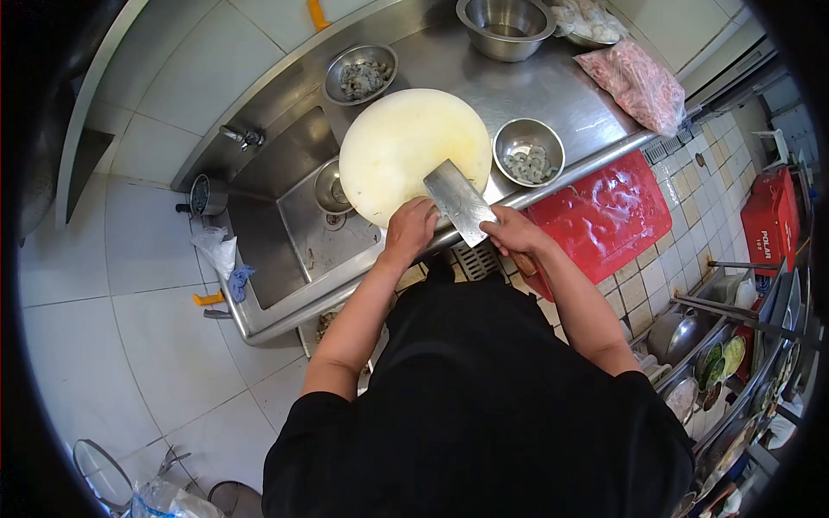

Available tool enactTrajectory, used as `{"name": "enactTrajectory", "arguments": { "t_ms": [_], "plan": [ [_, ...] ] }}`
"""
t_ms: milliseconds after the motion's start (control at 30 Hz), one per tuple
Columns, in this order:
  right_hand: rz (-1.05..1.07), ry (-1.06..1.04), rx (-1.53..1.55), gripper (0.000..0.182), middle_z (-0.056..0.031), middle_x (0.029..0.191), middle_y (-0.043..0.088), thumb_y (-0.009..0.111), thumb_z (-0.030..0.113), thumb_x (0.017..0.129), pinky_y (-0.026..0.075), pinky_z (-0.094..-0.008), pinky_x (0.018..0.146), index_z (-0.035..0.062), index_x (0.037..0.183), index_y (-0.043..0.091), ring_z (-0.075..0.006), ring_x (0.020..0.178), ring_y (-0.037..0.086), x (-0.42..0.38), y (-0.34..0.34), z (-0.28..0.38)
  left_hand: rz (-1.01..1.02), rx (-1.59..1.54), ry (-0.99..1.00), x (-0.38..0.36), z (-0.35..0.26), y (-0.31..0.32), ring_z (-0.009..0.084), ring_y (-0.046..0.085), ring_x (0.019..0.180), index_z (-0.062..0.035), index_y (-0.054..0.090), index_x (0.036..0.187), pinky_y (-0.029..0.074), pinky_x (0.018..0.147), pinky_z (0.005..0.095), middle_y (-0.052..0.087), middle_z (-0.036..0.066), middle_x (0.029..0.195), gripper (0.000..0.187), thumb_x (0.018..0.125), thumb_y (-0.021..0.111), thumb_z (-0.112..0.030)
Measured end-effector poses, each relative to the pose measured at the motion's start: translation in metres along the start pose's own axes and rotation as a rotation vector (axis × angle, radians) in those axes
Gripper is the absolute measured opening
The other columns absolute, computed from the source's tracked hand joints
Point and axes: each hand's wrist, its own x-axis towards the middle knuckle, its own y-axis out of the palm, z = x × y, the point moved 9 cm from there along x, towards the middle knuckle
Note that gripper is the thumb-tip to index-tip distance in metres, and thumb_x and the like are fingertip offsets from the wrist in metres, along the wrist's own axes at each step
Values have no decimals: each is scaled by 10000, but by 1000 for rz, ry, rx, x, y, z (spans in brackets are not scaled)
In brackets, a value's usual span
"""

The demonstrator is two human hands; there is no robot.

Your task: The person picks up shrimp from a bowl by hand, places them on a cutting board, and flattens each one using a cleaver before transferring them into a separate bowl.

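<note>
A cleaver [455,198] with a wide metal blade and a wooden handle is gripped in my right hand [515,231]. Its blade reaches over the near right edge of a round, pale cutting board [406,142]. My left hand [412,229] rests at the board's near edge, left of the blade, fingers curled together; whatever may be in them is hidden. To the right of the board stands a metal bowl [528,129] with several shrimp [530,164] in it. Another metal bowl [335,67] at the far left holds more greyish shrimp [365,78].
Left of the board is a metal sink [298,250] with a small bowl [326,186] in it and a tap [242,136] behind. A large bowl [505,30] and a bag of pink meat [635,85] stand farther right. A red mat [604,211] lies below the counter edge.
</note>
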Motion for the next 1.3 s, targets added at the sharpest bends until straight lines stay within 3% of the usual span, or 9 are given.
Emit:
{"name": "enactTrajectory", "arguments": {
  "t_ms": [367, 433, 467, 533, 667, 867, 933, 1100, 1300],
  "plan": [
    [32, 13, -53, 245, -13, 657, 540, 564, 202, 987, 423, -275, 426, 27, 1153, 605, -84, 481, 502, -31, -14, -5, 26, -25, -44, 1, 1, 0, 366, 646, 1068, 7, 689, 1107, 518, 941, 413, 681, 174, 1158, 291, 857, 711, -138],
    [-151, -32, -214, 280, -114, 766, 644, 572, 207, 973, 503, -368, 545, 8, 1167, 603, -215, 607, 628, -50, -24, 14, 54, -15, -62, 4, -1, -2, 362, 646, 1077, 4, 682, 1110, 516, 945, 409, 676, 162, 1168, 301, 853, 721, -146],
    [-151, -32, -214, 280, -114, 766, 644, 572, 207, 973, 503, -368, 545, 8, 1167, 603, -215, 607, 628, -48, -24, 6, 50, -33, -63, 7, -3, -4, 357, 637, 1087, -9, 680, 1124, 510, 949, 406, 664, 157, 1178, 305, 847, 715, -133],
    [-411, -236, -566, 317, -226, 945, 690, 578, 207, 954, 526, -454, 752, -14, 1181, 593, -379, 860, 681, -54, -35, 18, 50, -52, -63, 12, -2, -7, 352, 629, 1098, -23, 678, 1137, 504, 952, 404, 651, 152, 1189, 312, 842, 709, -120],
    [-417, -181, -269, 323, -291, 1071, 664, 585, 206, 940, 480, -479, 910, -20, 1170, 592, -465, 1079, 615, -74, -38, 15, 257, -47, 83, 25, -3, 7, 337, 628, 1016, -52, 667, 1057, 508, 893, 403, 639, 138, 1148, 226, 836, 663, -100],
    [-455, -44, -156, 258, -148, 775, 650, 588, 194, 962, 511, -406, 650, -11, 1119, 606, -248, 696, 662, -113, -54, -6, 272, 12, 38, 72, 35, -14, 307, 650, 819, -28, 646, 908, 517, 755, 391, 668, 137, 897, 121, 812, 647, -102],
    [-543, -131, -71, 227, -55, 678, 574, 582, 171, 980, 465, -344, 516, -7, 1121, 597, -132, 541, 559, -127, -63, -17, 202, -4, -16, 95, 52, -36, 314, 651, 774, -22, 643, 871, 513, 724, 405, 671, 148, 827, 115, 792, 654, -105],
    [-608, -67, 123, 217, -27, 671, 554, 568, 158, 998, 437, -296, 455, 4, 1150, 572, -108, 491, 523, -161, -73, -42, 122, 92, 26, 141, 53, -78, 337, 659, 772, -28, 643, 841, 511, 703, 428, 675, 175, 828, 106, 791, 661, -120],
    [-783, -43, 253, 154, -6, 640, 518, 560, 157, 1011, 419, -268, 431, 28, 1094, 565, -97, 460, 496, -206, -83, -85, -349, 206, -79, 220, 113, -139, 352, 688, 880, -68, 702, 1013, 538, 804, 413, 709, 171, 911, 207, 822, 690, -148]
  ]
}}
